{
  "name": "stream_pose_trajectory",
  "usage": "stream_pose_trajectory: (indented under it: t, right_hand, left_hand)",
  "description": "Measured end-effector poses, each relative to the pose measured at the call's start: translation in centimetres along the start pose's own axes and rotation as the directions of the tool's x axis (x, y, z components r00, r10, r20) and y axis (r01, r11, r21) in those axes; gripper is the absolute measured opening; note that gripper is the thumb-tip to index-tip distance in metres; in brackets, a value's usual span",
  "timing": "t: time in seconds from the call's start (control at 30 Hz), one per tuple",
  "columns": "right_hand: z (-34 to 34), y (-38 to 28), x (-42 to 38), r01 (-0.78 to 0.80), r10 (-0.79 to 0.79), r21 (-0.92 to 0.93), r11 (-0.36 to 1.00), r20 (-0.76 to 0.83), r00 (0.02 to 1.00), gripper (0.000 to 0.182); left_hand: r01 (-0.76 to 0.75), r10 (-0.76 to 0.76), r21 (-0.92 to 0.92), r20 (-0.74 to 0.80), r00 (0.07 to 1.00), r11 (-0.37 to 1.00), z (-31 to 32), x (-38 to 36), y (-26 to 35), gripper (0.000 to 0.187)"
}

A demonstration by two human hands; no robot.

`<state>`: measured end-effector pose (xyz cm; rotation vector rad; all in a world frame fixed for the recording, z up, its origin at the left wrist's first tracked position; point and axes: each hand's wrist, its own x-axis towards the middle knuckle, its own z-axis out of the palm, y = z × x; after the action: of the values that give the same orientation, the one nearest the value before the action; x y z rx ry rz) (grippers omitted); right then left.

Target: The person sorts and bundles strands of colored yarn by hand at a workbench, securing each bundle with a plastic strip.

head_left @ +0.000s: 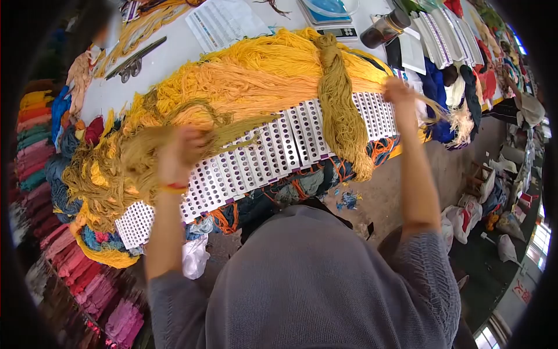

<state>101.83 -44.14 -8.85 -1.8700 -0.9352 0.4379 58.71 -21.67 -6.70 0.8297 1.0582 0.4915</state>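
My left hand [185,152] is closed around a bundle of olive-green yarn [142,152] at the left of the table; its strands trail to the right over white strips with rows of dark holes [250,168]. On the right, my right hand [401,96] is raised near the end of the yellow yarn [273,52], blurred, with a few thin pale strands by its fingers. Between the hands, a knotted olive hank [337,104] lies across the peach yarn [232,84] and the strips, hanging over the near edge.
Scissors [136,61], a printed sheet [224,26], a scale [337,32] and a dark jar [385,28] lie at the far side. Card stacks [442,38] are at the right. Coloured hanks [75,262] fill the left; plastic bags [465,218] lie on the right.
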Motion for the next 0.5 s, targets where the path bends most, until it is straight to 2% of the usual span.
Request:
stream_pose_trajectory:
  t: [0.03, 0.07, 0.1, 0.13, 0.2, 0.23, 0.27, 0.33, 0.4, 0.43, 0.5]
  right_hand:
    - [5.2, -1.2, -1.4, -0.310, 0.294, 0.239, 0.920, 0.101, 0.951, 0.015]
    - [8.7, -1.8, -2.2, -0.380, 0.356, 0.098, 0.920, 0.201, 0.913, 0.014]
    - [11.3, -0.6, -2.9, -0.080, 0.084, -0.025, 0.996, 0.252, 0.964, 0.013]
    - [13.0, -1.6, -3.5, -0.087, 0.100, -0.054, 0.995, 0.305, 0.947, 0.012]
    - [14.9, -2.0, -4.0, -0.094, 0.118, -0.085, 0.992, 0.360, 0.925, 0.012]
    - [15.6, -1.6, -4.0, 0.025, 0.025, -0.119, 0.993, 0.397, 0.917, 0.011]
    - [16.2, -1.2, -4.0, 0.143, -0.066, -0.146, 0.979, 0.436, 0.898, 0.010]
    - [16.7, -0.7, -3.8, 0.159, -0.062, -0.182, 0.970, 0.446, 0.893, 0.012]
    - [17.0, -0.6, -3.6, 0.277, -0.142, -0.242, 0.930, 0.458, 0.878, 0.010]
    - [17.0, -0.9, -3.5, 0.276, -0.142, -0.241, 0.930, 0.458, 0.878, 0.010]
    - [16.7, -1.7, -3.4, 0.349, -0.018, -0.489, 0.799, 0.561, 0.828, 0.013]
  left_hand:
    - [0.113, -0.103, -0.049, 0.168, 0.980, 0.992, 2.7, 1.6, -2.9, 0.029]
    - [0.145, -0.110, -0.122, 0.257, 0.960, 0.982, 5.3, 2.8, -5.9, 0.033]
    - [0.235, -0.211, -0.065, 0.258, 0.943, 0.970, 8.5, 3.0, -6.9, 0.036]
    - [0.255, -0.251, 0.017, 0.258, 0.933, 0.967, 10.0, 4.9, -9.8, 0.040]
    - [0.268, -0.313, 0.215, 0.214, 0.925, 0.939, 12.8, 5.6, -10.2, 0.034]
    - [0.253, -0.325, 0.337, 0.175, 0.929, 0.907, 13.6, 6.2, -10.4, 0.030]
    - [0.218, -0.264, 0.276, 0.141, 0.954, 0.936, 14.2, 6.4, -10.7, 0.023]
    - [0.213, -0.262, 0.296, 0.138, 0.955, 0.931, 14.9, 6.9, -10.8, 0.021]
    - [0.187, -0.230, 0.284, 0.125, 0.965, 0.940, 15.5, 7.5, -11.2, 0.015]
    - [0.188, -0.230, 0.285, 0.124, 0.965, 0.940, 15.7, 7.7, -11.4, 0.015]
    - [0.120, -0.154, 0.324, 0.081, 0.985, 0.938, 16.0, 8.0, -11.9, 0.013]
